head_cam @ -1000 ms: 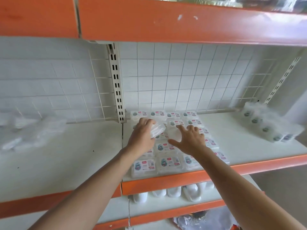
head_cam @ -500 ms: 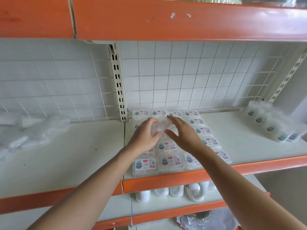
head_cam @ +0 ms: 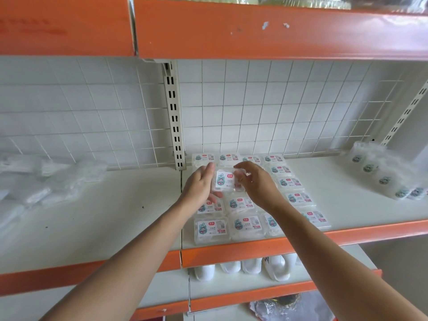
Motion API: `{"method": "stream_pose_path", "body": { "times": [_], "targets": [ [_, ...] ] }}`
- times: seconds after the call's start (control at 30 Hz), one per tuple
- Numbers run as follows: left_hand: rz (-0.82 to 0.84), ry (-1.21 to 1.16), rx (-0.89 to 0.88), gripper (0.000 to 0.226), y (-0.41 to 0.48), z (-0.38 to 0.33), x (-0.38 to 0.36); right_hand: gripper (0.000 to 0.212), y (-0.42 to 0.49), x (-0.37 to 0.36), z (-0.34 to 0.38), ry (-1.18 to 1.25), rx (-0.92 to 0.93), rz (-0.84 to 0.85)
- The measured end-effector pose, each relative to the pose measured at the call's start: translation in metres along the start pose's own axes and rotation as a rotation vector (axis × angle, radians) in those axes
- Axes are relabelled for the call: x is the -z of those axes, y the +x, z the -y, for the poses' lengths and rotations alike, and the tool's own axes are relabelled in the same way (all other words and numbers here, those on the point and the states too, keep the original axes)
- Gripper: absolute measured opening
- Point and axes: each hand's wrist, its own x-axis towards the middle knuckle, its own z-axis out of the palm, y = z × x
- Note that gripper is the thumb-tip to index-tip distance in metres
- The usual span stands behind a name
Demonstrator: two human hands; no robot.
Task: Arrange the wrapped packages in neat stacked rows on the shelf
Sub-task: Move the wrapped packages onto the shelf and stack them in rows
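Plastic-wrapped package held up over package rows at left edge of white shelf. Left side gripped by left hand, right side pinched by right hand.

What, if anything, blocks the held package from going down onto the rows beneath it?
Nothing visible. The left hand and right hand hold the small clear plastic package with a white label directly above the rows of matching packages on the white shelf; the spot under it is hidden.
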Motion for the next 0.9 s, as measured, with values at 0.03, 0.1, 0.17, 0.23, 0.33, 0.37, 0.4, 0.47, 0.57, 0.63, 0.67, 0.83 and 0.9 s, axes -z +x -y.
{"method": "stream_pose_path", "body": {
  "times": [0.03, 0.1, 0.17, 0.23, 0.33, 0.37, 0.4, 0.47, 0.57, 0.63, 0.67, 0.83, 0.9],
  "targets": [
    [0.001, 0.007, 0.002, 0.034, 0.000, 0.001, 0.002, 0.025, 0.001, -0.001, 0.000, -0.006, -0.001, -0.008],
    [0.016, 0.020, -0.003, 0.025, -0.001, 0.002, 0.005, 0.025, 0.002, -0.002, 0.001, -0.004, 0.011, -0.022],
    [0.019, 0.022, -0.009, 0.029, -0.001, 0.004, 0.007, 0.027, 0.001, -0.004, 0.003, 0.001, 0.032, -0.038],
    [0.000, 0.000, 0.006, 0.029, -0.002, 0.006, 0.008, 0.030, 0.001, -0.007, 0.004, -0.022, 0.074, -0.060],
    [-0.040, -0.052, 0.051, 0.027, -0.003, 0.007, 0.010, 0.040, -0.002, -0.011, 0.006, -0.054, 0.167, -0.027],
    [-0.058, -0.059, 0.067, 0.026, -0.002, 0.008, 0.011, 0.046, -0.003, -0.013, 0.005, -0.086, 0.215, 0.005],
    [-0.078, -0.061, 0.078, 0.025, -0.002, 0.009, 0.012, 0.051, -0.003, -0.015, 0.004, -0.134, 0.262, 0.034],
    [-0.117, -0.036, 0.095, 0.020, -0.002, 0.011, 0.015, 0.054, -0.003, -0.022, 0.002, -0.217, 0.302, 0.056],
    [-0.144, 0.148, 0.079, 0.017, -0.001, 0.015, 0.023, 0.048, 0.003, -0.033, 0.005, -0.270, 0.230, 0.044],
    [-0.111, 0.257, 0.068, 0.020, 0.002, 0.021, 0.030, 0.045, 0.007, -0.040, 0.010, -0.288, 0.175, 0.061],
    [-0.086, 0.300, 0.063, 0.019, 0.004, 0.024, 0.033, 0.044, 0.009, -0.043, 0.012, -0.295, 0.160, 0.067],
    [-0.035, 0.357, 0.112, 0.021, 0.016, 0.027, 0.039, 0.037, 0.021, -0.059, 0.018, -0.326, 0.109, 0.066],
    [-0.008, 0.352, 0.123, 0.020, 0.018, 0.025, 0.039, 0.034, 0.026, -0.063, 0.018, -0.325, 0.082, 0.066]
  ]
}}
